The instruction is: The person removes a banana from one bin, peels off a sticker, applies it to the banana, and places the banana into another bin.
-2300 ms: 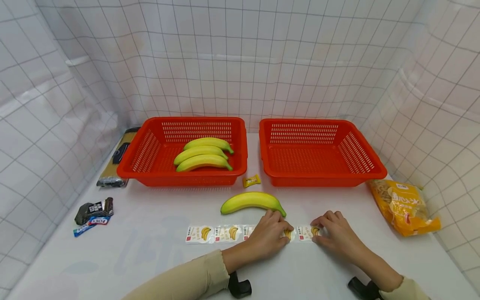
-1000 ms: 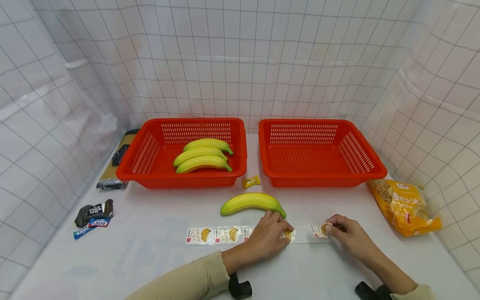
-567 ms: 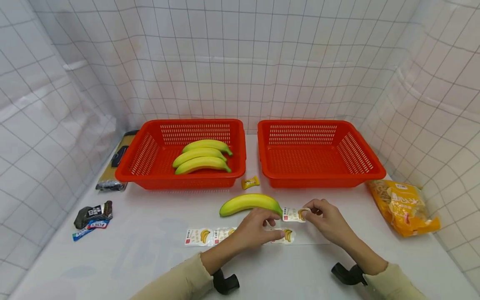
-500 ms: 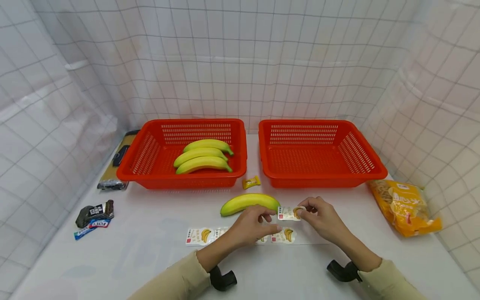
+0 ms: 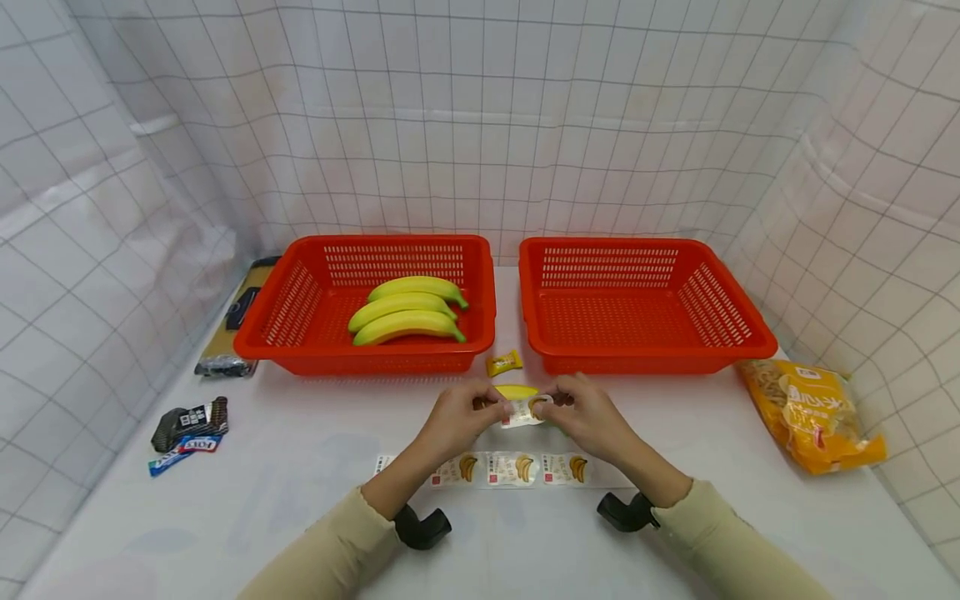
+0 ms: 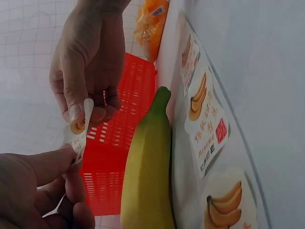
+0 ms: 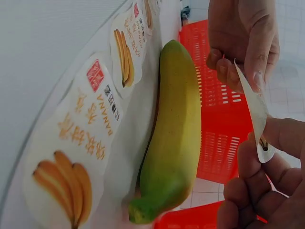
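A white banana sticker [image 5: 519, 414] is held up between both hands, over the loose yellow-green banana [image 7: 174, 119] on the table. My left hand [image 5: 459, 417] pinches the end with the red mark between thumb and fingers. At the opposite end, with the banana picture, my right hand [image 5: 592, 421] grips with thumb and fingers. Seen from the right wrist, the sticker [image 7: 255, 107] is slightly bent and clear of the table. Nearer the body lies a backing strip with several more stickers [image 5: 512, 469]; the left forearm covers part of it.
Behind stand two red baskets; the left basket [image 5: 300, 342] holds three bananas [image 5: 405, 325], while the right basket [image 5: 645, 364] is bare. A small yellow packet [image 5: 503, 362] lies between them. Snack wrappers [image 5: 191, 425] lie left, an orange bag [image 5: 813, 412] right.
The right hand has peeled the sticker off the strip's right end and brought it left and up over the banana. The left hand has left the strip and taken the sticker's other end.
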### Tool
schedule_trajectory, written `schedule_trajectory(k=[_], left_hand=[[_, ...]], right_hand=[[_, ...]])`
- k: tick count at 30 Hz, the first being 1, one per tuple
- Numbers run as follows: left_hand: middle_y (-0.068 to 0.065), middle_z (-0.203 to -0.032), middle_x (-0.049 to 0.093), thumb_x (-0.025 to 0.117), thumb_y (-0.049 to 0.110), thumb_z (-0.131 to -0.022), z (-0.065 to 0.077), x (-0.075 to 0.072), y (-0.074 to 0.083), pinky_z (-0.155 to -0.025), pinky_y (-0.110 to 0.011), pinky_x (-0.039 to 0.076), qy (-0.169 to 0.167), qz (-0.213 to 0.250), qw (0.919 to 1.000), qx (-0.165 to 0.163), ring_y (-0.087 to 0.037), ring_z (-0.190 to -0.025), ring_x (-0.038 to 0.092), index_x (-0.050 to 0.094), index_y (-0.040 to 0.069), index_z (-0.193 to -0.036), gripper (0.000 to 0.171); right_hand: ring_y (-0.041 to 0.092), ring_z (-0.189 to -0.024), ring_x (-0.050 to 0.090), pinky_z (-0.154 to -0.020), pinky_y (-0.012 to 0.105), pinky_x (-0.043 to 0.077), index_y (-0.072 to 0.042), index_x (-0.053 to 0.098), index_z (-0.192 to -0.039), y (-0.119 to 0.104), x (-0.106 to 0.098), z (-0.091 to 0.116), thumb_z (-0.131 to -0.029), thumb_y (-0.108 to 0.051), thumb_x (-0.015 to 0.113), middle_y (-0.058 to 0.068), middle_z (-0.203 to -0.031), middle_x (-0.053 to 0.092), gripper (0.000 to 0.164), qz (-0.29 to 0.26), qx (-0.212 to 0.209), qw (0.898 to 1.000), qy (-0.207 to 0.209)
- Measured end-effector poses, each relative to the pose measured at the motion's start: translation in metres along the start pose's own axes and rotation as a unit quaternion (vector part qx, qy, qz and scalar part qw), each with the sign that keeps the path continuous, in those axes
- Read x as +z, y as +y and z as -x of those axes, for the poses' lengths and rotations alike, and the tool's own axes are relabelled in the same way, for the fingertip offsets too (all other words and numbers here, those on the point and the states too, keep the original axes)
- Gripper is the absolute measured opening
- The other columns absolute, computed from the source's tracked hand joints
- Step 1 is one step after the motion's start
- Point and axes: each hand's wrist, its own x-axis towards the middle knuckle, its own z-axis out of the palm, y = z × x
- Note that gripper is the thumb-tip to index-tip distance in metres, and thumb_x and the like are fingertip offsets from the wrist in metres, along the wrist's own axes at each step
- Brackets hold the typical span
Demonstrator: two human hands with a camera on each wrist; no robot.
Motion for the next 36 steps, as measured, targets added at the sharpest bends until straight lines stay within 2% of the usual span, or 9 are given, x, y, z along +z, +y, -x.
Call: schedule_trajectory(k=[6,7,11,17,28,36], left_hand=[[0.001,-0.073,0.058,0.072,0.023,-0.082,-0.008,-0.011,-0.002,-0.065,-0.026,0.038,0.035,-0.067,0.9968,0.025,-0.013,-0.074,0.046,0.067,0.014,-0.073,0.014],[0.001,-0.073,0.058,0.072,0.023,-0.082,-0.010,-0.013,-0.002,-0.065,-0.026,0.038,0.035,-0.076,0.9961,0.026,-0.014,-0.075,0.046,0.067,0.014,-0.072,0.014],[0.001,-0.073,0.058,0.072,0.024,-0.082,-0.019,-0.018,-0.005,-0.064,-0.025,0.039,0.016,-0.091,0.9957,0.007,-0.014,-0.073,0.047,0.067,0.013,-0.072,0.015],[0.000,-0.068,0.058,0.072,0.022,-0.083,-0.027,-0.017,-0.010,-0.058,-0.024,0.038,-0.004,-0.078,0.9967,-0.025,-0.014,-0.066,0.047,0.067,0.011,-0.072,0.016],[0.003,-0.058,0.052,0.073,0.019,-0.080,-0.031,-0.008,-0.014,-0.055,-0.023,0.034,0.018,-0.134,0.9906,0.019,-0.011,-0.059,0.045,0.063,0.012,-0.063,0.021],[0.001,-0.063,0.054,0.074,0.020,-0.079,-0.030,-0.004,-0.015,-0.060,-0.024,0.036,0.038,-0.174,0.9829,0.045,-0.012,-0.062,0.045,0.065,0.010,-0.068,0.017]], right_hand=[[0.014,-0.079,0.051,-0.075,0.029,0.045,-0.011,0.071,-0.089,-0.004,0.008,-0.014,-0.078,-0.023,0.075,0.001,-0.081,0.062,0.017,0.027,0.021,0.999,0.016],[0.013,-0.078,0.051,-0.068,0.027,0.043,-0.010,0.072,-0.088,-0.005,0.010,-0.017,-0.078,-0.024,0.076,0.001,-0.081,0.063,0.018,0.029,0.022,0.999,0.017],[0.012,-0.071,0.053,-0.063,0.023,0.043,-0.010,0.071,-0.082,-0.004,0.013,-0.024,-0.079,-0.026,0.075,0.000,-0.076,0.066,0.017,0.054,0.017,0.998,0.025],[0.014,-0.067,0.048,-0.059,0.024,0.037,-0.010,0.066,-0.079,-0.002,0.017,-0.031,-0.079,-0.030,0.075,0.000,-0.070,0.059,0.022,0.088,0.044,0.995,0.016],[0.015,-0.067,0.046,-0.057,0.025,0.034,-0.009,0.061,-0.075,0.000,0.020,-0.035,-0.080,-0.032,0.074,0.001,-0.068,0.054,0.027,0.118,0.064,0.991,-0.012],[0.014,-0.062,0.042,-0.054,0.024,0.030,-0.010,0.055,-0.067,0.000,0.021,-0.037,-0.080,-0.032,0.073,-0.002,-0.061,0.046,0.031,0.139,0.051,0.989,-0.013]])
